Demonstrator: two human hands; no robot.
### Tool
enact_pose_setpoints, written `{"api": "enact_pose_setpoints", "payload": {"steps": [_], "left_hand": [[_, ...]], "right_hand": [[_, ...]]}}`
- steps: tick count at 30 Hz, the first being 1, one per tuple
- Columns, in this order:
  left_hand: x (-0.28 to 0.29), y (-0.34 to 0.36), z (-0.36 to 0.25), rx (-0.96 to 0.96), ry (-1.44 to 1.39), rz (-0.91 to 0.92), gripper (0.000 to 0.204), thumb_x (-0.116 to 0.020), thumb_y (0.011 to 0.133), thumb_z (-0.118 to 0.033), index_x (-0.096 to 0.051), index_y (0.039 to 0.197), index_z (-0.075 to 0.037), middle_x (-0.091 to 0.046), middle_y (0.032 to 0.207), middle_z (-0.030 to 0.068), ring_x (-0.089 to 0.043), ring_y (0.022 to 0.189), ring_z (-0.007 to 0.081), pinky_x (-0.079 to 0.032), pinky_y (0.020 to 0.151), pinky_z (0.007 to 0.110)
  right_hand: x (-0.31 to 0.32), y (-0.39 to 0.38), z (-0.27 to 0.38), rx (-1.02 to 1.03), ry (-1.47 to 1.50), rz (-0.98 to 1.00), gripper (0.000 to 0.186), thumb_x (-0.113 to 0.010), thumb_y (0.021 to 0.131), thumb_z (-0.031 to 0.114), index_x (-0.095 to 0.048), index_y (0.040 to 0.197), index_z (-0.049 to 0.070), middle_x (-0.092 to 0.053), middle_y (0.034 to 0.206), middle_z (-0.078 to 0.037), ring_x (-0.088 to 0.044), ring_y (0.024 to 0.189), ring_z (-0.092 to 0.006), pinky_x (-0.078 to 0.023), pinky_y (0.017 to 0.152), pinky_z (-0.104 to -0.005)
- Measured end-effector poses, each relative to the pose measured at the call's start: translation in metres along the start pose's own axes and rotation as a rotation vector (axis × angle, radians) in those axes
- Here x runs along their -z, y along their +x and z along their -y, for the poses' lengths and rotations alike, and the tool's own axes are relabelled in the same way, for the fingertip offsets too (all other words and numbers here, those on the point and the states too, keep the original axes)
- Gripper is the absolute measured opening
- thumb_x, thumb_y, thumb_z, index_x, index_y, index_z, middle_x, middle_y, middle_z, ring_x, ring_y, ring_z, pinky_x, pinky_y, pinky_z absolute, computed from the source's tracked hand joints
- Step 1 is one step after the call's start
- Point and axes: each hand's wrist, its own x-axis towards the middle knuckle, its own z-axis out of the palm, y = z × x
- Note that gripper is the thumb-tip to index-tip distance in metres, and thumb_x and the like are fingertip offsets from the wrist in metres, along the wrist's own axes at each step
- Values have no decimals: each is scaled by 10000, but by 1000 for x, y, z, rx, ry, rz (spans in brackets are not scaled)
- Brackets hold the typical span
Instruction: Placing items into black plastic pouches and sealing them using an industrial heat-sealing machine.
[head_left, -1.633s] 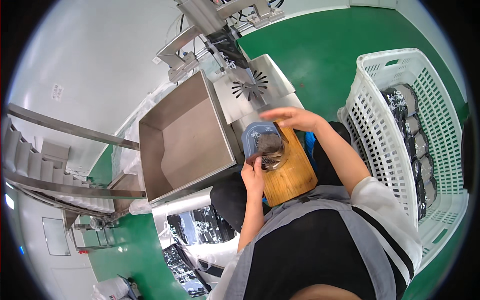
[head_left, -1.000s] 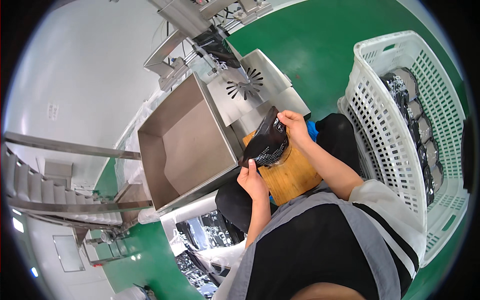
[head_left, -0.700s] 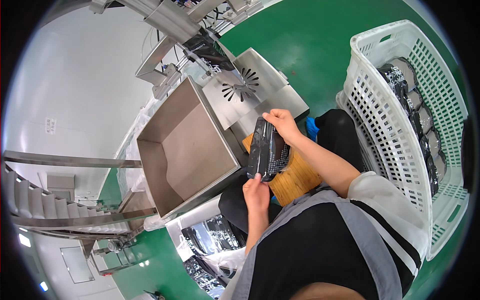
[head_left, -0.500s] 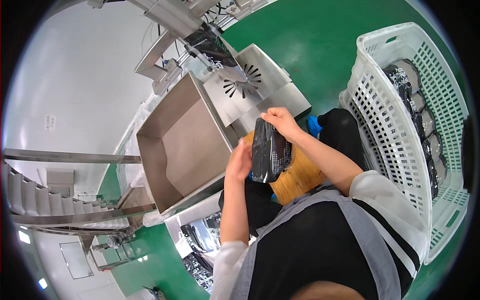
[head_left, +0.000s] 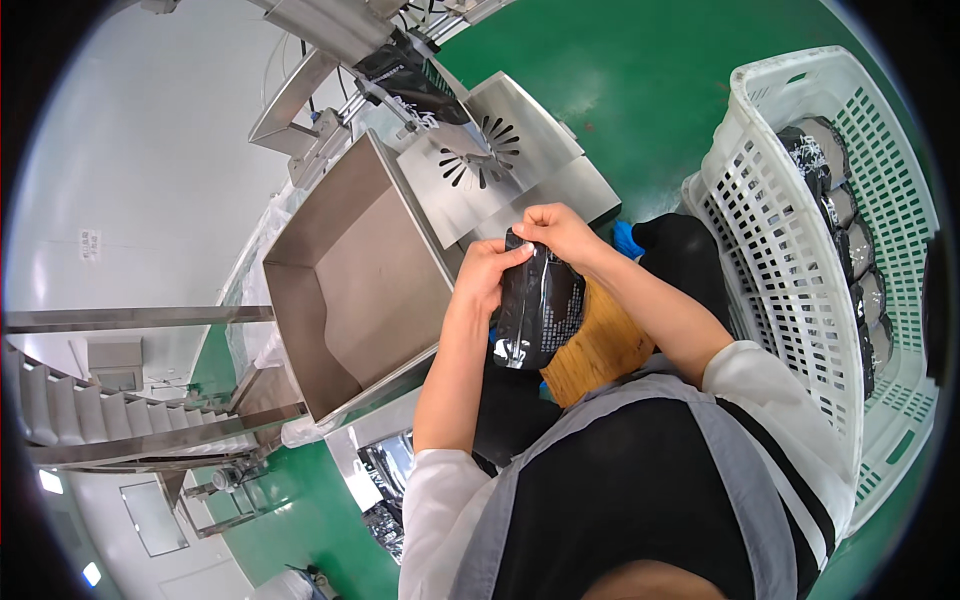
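Note:
A glossy black packaging pouch [head_left: 530,312] hangs upright in front of my body, with a silver patch at its lower corner and a patterned side panel. My left hand [head_left: 488,268] pinches its upper left edge between thumb and fingers. Close beside it, my right hand [head_left: 556,232] grips the top edge, the two thumbs nearly meeting there. Behind the pouch a wooden board or stool top [head_left: 600,335] shows in part. Whether the pouch is filled cannot be made out.
A deep steel tray [head_left: 375,265] stands left of my hands. Beyond it, a steel machine plate with radial slots [head_left: 525,135] has another black pouch [head_left: 425,85] under its head. At right, a white perforated crate [head_left: 790,270] holds several pouches. More pouches [head_left: 385,470] lie lower left.
My left hand, blurred and beside the pouch earlier, has risen and closed on its upper edge. My right hand has kept its grip. The view has shifted slightly.

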Motion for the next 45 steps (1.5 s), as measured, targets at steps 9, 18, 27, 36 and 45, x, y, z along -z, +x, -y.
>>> {"api": "enact_pose_setpoints", "payload": {"steps": [9, 18, 27, 36, 45], "left_hand": [[11, -82, 49, 20, -31, -101, 169, -670, 792, -93, -633, 805, 71, -641, 748, 101, -604, 616, 152, -493, 562, 281], [30, -101, 85, -424, -118, -293, 41, -623, 809, -6, -637, 788, 26, -624, 735, 70, -546, 645, 121, -430, 618, 238], [9, -66, 71, -734, -75, -222, 116, -555, 849, 1, -524, 739, -21, -523, 761, 15, -488, 733, 93, -389, 672, 233], [5, -73, 77, -786, -156, -382, 125, -590, 846, -25, -551, 730, 1, -548, 723, 34, -494, 677, 103, -416, 669, 244], [-20, -85, 76, -799, -160, -352, 143, -603, 845, -45, -539, 723, -5, -528, 729, 31, -473, 674, 100, -399, 648, 232]], "right_hand": [[1, -2, 5, -43, 14, -148, 307, -594, 868, 169, -488, 598, 66, -497, 578, 35, -426, 517, -41, -340, 488, -220], [17, -39, 33, 19, -9, -74, 326, -603, 861, 176, -452, 589, 78, -441, 573, 61, -399, 554, -30, -327, 520, -211], [-39, -49, 81, 517, -1030, 627, 298, -639, 673, 312, -639, 744, 23, -618, 693, -178, -593, 671, -373, -456, 587, -446], [33, -102, 64, 332, -1082, 474, 316, -628, 760, 317, -628, 722, 3, -592, 652, -172, -582, 654, -352, -435, 579, -443], [30, -178, 74, 247, -1121, -1, 294, -642, 753, 344, -637, 712, 52, -604, 661, -145, -594, 662, -341, -447, 583, -443]]}}
